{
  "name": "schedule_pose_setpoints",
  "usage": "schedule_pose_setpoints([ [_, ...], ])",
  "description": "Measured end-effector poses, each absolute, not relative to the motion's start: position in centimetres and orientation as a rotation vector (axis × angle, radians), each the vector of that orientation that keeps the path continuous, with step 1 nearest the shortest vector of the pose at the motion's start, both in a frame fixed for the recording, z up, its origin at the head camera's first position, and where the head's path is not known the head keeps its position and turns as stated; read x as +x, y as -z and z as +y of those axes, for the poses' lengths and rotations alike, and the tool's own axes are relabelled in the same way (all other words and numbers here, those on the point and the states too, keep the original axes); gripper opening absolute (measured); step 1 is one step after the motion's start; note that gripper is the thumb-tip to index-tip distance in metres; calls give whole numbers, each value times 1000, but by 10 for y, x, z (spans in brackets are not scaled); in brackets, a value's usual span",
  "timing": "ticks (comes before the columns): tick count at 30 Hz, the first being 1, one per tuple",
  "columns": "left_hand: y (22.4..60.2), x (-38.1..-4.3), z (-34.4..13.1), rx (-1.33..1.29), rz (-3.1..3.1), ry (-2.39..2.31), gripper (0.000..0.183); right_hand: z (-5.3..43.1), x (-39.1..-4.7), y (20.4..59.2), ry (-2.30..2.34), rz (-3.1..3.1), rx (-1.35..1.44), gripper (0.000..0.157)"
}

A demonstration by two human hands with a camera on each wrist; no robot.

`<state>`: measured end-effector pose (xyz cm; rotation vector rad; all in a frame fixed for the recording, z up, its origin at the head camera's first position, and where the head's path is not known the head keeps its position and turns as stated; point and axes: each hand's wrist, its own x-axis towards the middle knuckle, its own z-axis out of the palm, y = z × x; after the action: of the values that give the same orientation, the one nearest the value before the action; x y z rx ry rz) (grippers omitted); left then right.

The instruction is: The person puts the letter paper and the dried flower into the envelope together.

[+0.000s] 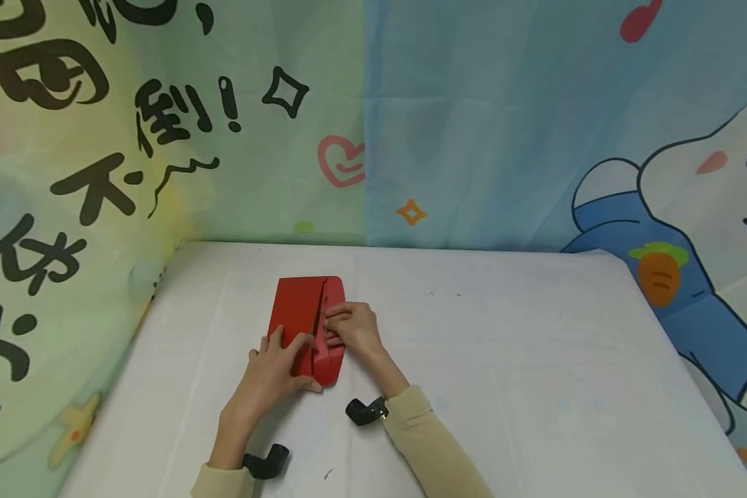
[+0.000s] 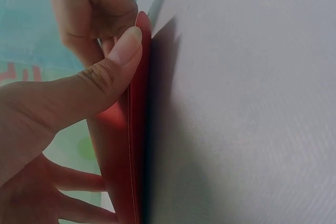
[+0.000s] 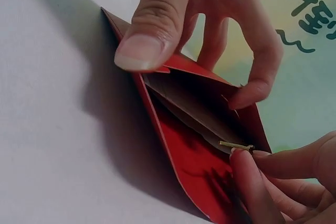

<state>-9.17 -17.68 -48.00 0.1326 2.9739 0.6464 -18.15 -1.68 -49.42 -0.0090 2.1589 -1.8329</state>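
A red paper envelope lies on the white-covered table, its flap folded out to the right. My left hand grips it, thumb at the near edge and index finger curled at the mouth. The right wrist view shows the mouth spread apart, with a pale inner layer inside. At that opening my right hand pinches a small, thin yellowish strip with a dark end between thumb and finger. What kind of thing the strip is, I cannot tell.
The white table cover extends around the envelope. Behind the table hangs a printed cloth in green and blue. A black wrist mount sits at the left sleeve, another black mount at the right.
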Motion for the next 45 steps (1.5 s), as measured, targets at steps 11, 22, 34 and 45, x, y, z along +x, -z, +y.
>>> schedule_pose_setpoints([
  [11,480,-91,-175,140,2983,-633,70,-25,-179,493,1824,2193,-40,15],
  [22,478,-90,-175,149,2987,-639,77,-35,-180,498,1791,2234,-18,17],
  [34,480,-92,-176,157,2979,-614,79,-41,-180,499,1727,2326,-2,20],
  [45,480,-92,-177,186,3012,-600,71,-45,-180,501,1555,2556,-196,18],
])
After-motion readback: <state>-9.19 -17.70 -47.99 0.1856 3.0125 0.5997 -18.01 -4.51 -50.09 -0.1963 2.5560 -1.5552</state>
